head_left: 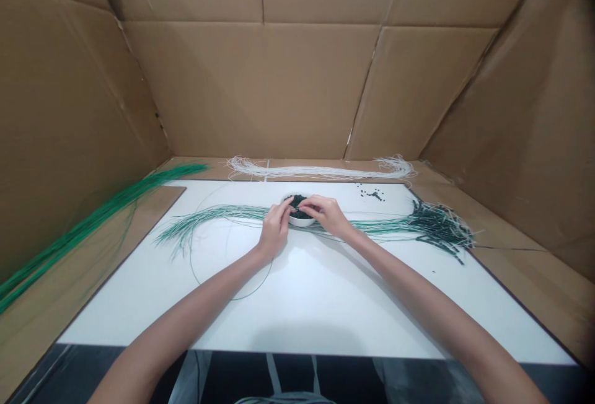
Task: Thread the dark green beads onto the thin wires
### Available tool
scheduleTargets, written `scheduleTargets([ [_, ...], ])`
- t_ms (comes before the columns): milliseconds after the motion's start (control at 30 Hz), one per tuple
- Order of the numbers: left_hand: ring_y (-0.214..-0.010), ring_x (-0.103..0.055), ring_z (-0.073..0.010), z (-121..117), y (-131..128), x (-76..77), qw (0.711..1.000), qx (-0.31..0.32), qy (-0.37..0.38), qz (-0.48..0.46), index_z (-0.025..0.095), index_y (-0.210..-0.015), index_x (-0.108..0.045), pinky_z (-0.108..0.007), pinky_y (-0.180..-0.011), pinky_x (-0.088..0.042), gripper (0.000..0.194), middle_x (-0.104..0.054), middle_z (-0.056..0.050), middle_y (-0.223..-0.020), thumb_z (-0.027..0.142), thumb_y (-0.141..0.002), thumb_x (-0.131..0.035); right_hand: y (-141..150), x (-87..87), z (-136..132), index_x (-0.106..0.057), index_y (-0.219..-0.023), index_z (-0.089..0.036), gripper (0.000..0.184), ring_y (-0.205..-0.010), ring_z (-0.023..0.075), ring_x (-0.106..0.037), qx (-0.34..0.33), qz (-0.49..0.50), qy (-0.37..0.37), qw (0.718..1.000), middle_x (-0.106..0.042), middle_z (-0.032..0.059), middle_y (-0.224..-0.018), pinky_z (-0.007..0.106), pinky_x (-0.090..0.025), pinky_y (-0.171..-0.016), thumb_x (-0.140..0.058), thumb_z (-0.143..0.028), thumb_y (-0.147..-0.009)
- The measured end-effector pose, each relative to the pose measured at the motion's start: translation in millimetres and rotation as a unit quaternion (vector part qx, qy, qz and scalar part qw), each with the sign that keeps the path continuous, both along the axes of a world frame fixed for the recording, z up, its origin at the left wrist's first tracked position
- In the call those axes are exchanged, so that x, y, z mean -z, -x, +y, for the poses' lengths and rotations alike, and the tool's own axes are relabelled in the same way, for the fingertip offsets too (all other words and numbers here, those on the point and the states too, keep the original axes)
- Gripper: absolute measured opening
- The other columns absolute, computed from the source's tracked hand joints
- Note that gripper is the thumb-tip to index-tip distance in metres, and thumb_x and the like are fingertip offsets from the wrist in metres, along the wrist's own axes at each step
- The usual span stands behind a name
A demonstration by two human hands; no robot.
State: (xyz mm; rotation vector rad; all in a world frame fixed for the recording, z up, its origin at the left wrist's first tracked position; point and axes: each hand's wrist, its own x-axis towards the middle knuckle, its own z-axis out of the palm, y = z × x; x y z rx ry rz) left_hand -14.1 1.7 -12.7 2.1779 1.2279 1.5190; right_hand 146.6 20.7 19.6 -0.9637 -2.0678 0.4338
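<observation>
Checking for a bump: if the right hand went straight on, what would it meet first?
Probably the left hand's fingers, above the white bowl of dark beads; depth is unclear here.

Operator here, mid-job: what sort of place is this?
Probably a makeshift handwork station: a white work board, cardboard panels walling it in, and green strands and white strands beside a small white bowl of dark pieces.

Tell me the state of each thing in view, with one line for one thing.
Left hand: fingers pinched at the bowl.
Right hand: fingers pinched at the bowl.
White bowl: upright, holding dark pieces.
Green strands: lying loose, curved.
White cords: lying stretched out, frayed ends.
</observation>
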Motion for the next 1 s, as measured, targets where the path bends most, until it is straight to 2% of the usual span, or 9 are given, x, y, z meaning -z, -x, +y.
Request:
scheduleTargets([
  [300,-0.079,-0.051,-0.0130,-1.5,-1.5,-2.6,1.000,-0.001,-0.018,0.019,0.019,-0.104,-0.051,-0.027,-0.074,-0.041,0.025,-0.059,-0.004,-0.087,0.021,-0.085,-0.035,-0.6,-0.4,2.2,-0.064,-0.078,-0.018,0.021,-0.063,0.0111,-0.053,0.016,-0.009,-0.002,1.000,-0.063,0.0020,-0.073,0.022,-0.040,-0.061,-0.048,-0.032,-0.078],
  [467,-0.070,-0.049,-0.0127,-1.0,-1.4,-5.7,0.999,0.002,-0.011,0.030,0.019,-0.093,-0.057,-0.025,-0.068,-0.041,0.019,-0.059,-0.003,-0.079,0.027,-0.081,-0.045,1.0,1.2,1.1,-0.062,-0.078,-0.017,0.022,-0.064,0.0116,-0.053,0.019,-0.049,-0.040,0.998,-0.061,0.0028,-0.072,0.022,-0.039,-0.062,-0.045,-0.030,-0.081],
  [600,-0.065,-0.047,-0.0108,-0.3,-1.1,-7.2,1.000,-0.020,0.016,-0.008,0.018,-0.083,-0.056,-0.023,-0.064,-0.040,0.016,-0.056,-0.002,-0.076,0.027,-0.082,-0.044,-2.4,-2.8,3.8,-0.062,-0.078,-0.018,0.022,-0.067,0.0129,-0.052,0.029,-0.081,-0.072,0.994,-0.060,0.0034,-0.071,0.023,-0.038,-0.063,-0.044,-0.029,-0.082],
  [767,-0.072,-0.049,-0.0107,0.1,-2.6,-8.9,0.997,-0.038,0.042,-0.060,0.017,-0.082,-0.054,-0.021,-0.065,-0.041,0.015,-0.050,-0.003,-0.084,0.024,-0.082,-0.040,-14.4,-15.1,15.2,-0.061,-0.075,-0.017,0.020,-0.069,0.0140,-0.052,0.061,-0.095,-0.079,0.990,-0.062,0.0042,-0.075,0.024,-0.038,-0.065,-0.045,-0.028,-0.081],
  [900,-0.068,-0.050,-0.0100,6.4,2.2,-13.9,0.994,-0.038,0.090,-0.055,0.017,-0.083,-0.053,-0.022,-0.064,-0.041,0.012,-0.052,-0.003,-0.086,0.020,-0.080,-0.042,-16.1,-18.7,19.7,-0.061,-0.076,-0.017,0.018,-0.069,0.0138,-0.053,0.059,-0.128,-0.061,0.988,-0.063,0.0040,-0.076,0.024,-0.037,-0.064,-0.046,-0.026,-0.080],
  [1000,-0.054,-0.048,-0.0080,14.6,11.7,-23.4,0.983,-0.009,0.184,-0.022,0.019,-0.093,-0.050,-0.022,-0.059,-0.041,0.019,-0.056,0.001,-0.078,0.017,-0.075,-0.044,-13.7,-19.8,19.3,-0.061,-0.076,-0.017,0.018,-0.069,0.0133,-0.053,0.064,-0.123,-0.046,0.989,-0.063,0.0033,-0.076,0.023,-0.037,-0.064,-0.046,-0.025,-0.080],
])
